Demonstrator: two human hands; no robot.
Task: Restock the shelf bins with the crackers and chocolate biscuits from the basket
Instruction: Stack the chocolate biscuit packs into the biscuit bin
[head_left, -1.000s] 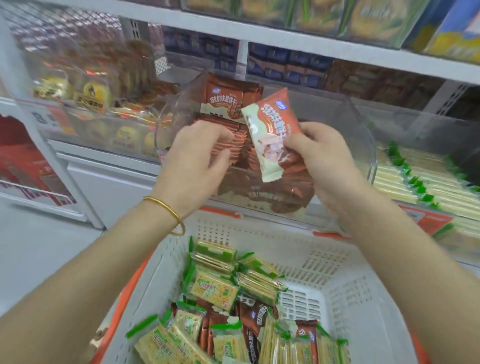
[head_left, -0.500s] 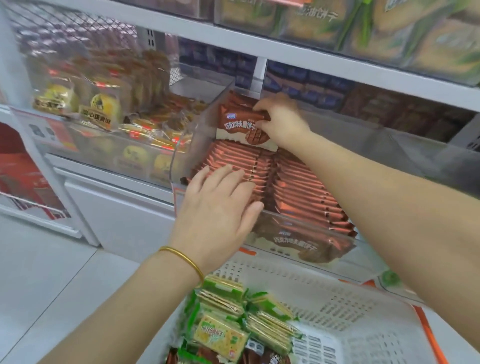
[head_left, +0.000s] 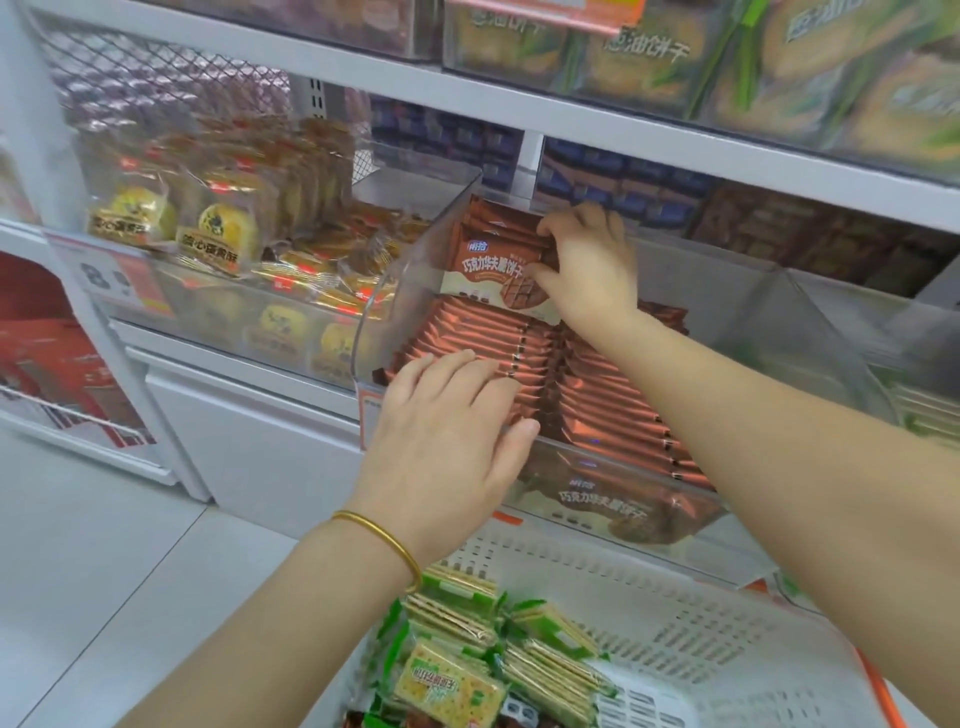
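Observation:
A clear shelf bin (head_left: 405, 260) holds rows of brown chocolate biscuit packets (head_left: 608, 410) standing on edge. My right hand (head_left: 589, 265) reaches to the back of the bin and pinches the upright chocolate biscuit packets (head_left: 485, 265) there. My left hand (head_left: 449, 431) lies flat on the front left row, fingers spread, holding nothing. Below, the white basket (head_left: 691, 618) carries green cracker packets (head_left: 452, 680), with a few brown packets at the bottom edge.
Left of the bin is another clear bin of yellow pastry packets (head_left: 218, 234). A clear bin at right (head_left: 831, 332) shows green-trimmed packets at its edge. The upper shelf (head_left: 571, 119) overhangs the bins. Grey floor lies at left.
A second ago both hands held one chocolate biscuit packet in front of the bin. Now the right hand has put it at the bin's back and the left hand rests on the front row.

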